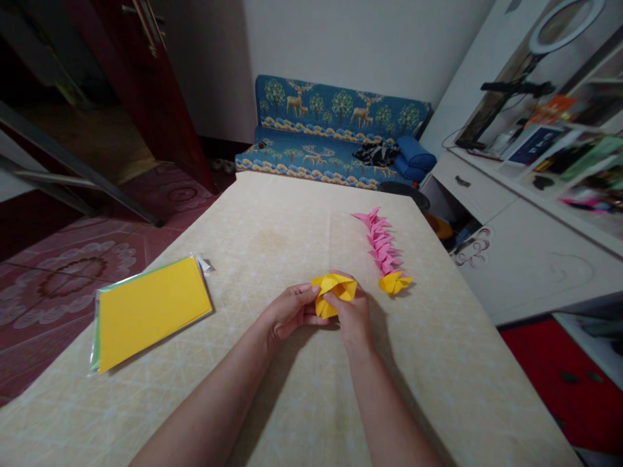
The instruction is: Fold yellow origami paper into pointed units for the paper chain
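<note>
Between my hands is a folded yellow paper piece (341, 288), held just above the table. My left hand (292, 310) grips its left side, thumb on top and fingers beneath. My right hand (354, 318) holds it from the right, with the thumb pressed into its middle fold. To the right lies a row of folded pink paper pieces (382, 243), pointed and set close together. At the near end of that row sits another yellow folded paper piece (394, 283). A stack of yellow paper sheets (156, 311) in a clear plastic sleeve, with green showing at the edge, rests at the left.
A pale patterned cloth covers the table (272, 240). Beyond its far edge stands a blue sofa (311, 155) with deer and trees on it. A white cabinet (535, 246) borders the right side. On the left are a dark red door (146, 84) and metal ladder-like legs (73, 168).
</note>
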Action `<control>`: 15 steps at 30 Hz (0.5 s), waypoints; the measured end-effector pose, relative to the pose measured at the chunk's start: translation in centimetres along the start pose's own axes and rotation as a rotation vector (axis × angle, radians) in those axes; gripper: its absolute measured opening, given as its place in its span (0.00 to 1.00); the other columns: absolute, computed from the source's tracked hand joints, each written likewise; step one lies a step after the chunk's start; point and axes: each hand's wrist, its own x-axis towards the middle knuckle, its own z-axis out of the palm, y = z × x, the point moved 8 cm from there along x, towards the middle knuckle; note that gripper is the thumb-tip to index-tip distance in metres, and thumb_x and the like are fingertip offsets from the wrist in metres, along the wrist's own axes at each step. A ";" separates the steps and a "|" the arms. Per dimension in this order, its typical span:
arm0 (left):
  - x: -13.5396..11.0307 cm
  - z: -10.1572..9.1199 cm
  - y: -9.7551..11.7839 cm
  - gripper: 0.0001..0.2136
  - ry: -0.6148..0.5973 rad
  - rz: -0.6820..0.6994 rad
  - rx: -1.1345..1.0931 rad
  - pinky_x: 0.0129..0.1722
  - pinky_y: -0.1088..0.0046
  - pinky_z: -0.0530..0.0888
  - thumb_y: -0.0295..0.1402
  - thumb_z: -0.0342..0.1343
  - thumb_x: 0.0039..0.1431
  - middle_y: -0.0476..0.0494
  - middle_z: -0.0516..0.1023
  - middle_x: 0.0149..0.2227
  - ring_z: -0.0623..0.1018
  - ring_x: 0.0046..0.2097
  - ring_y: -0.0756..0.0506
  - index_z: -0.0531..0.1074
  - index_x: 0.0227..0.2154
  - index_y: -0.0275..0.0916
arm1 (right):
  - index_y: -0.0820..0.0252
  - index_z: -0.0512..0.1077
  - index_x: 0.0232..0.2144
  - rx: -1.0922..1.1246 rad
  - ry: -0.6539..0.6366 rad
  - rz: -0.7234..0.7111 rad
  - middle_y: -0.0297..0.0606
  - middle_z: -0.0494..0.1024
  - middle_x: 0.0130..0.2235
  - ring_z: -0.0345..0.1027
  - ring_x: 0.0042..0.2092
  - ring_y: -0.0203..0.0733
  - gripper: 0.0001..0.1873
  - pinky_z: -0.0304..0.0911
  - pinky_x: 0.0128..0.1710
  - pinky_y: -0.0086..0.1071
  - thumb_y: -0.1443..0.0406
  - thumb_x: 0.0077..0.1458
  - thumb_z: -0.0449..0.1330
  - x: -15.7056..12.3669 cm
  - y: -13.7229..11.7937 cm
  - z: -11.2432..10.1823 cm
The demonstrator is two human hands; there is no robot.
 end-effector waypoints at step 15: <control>0.3 -0.1 0.1 0.10 -0.067 0.051 -0.018 0.37 0.74 0.75 0.28 0.57 0.54 0.35 0.77 0.40 0.78 0.37 0.46 0.74 0.40 0.31 | 0.53 0.69 0.43 -0.007 -0.104 0.023 0.32 0.76 0.35 0.71 0.35 0.40 0.28 0.65 0.32 0.27 0.71 0.34 0.60 0.0 -0.2 0.8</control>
